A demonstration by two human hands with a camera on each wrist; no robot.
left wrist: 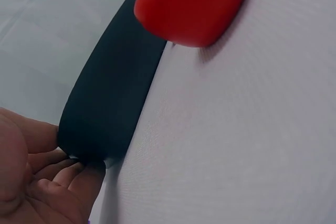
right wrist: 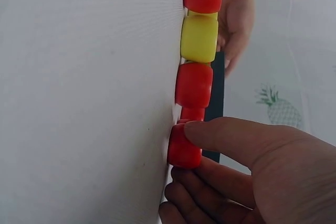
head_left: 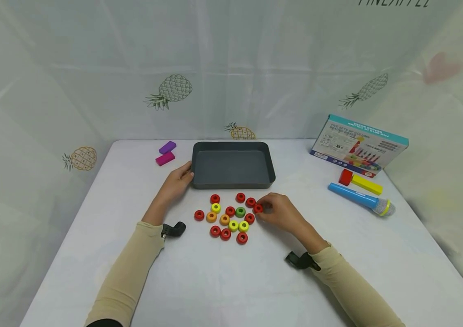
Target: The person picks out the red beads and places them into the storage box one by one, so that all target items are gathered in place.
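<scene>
Sleeves: we see two beige sleeves come in over the near edge of the white surface [head_left: 256, 290], with a dark wrist mount on each.
Ring cluster: we count about sixteen small wooden rings [head_left: 229, 218], red, yellow, orange and one green, lying flat and close together in the middle of the surface, just short of the tray.
Right hand: the right hand [head_left: 281, 211] rests at the right side of the cluster; its thumb and fingers [right wrist: 231, 135] pinch a red ring [head_left: 258, 208] that sits on the surface. We judge the low, sideways pinch suits picking one ring out without disturbing its neighbours.
Left hand: the left hand [head_left: 178, 180] lies against the tray's near left corner, fingers [left wrist: 63, 174] curled about the rim; we read this as steadying the tray.
Tray: a dark grey rectangular tray [head_left: 198, 182] stands past the rings toward the far edge, with nothing seen inside it.
Right side: a blue toy microphone [head_left: 360, 198] and a red-and-yellow block [head_left: 360, 181] lie near the right edge.
Far left: a purple block [head_left: 167, 147] and a pink block [head_left: 165, 158] lie beside each other.
Box: a printed toy box [head_left: 358, 144] leans at the far right corner; its heading is too small for us to read.
Backdrop: a pale curtain [head_left: 92, 81] with pineapple prints; lettering at its top is cut off.
</scene>
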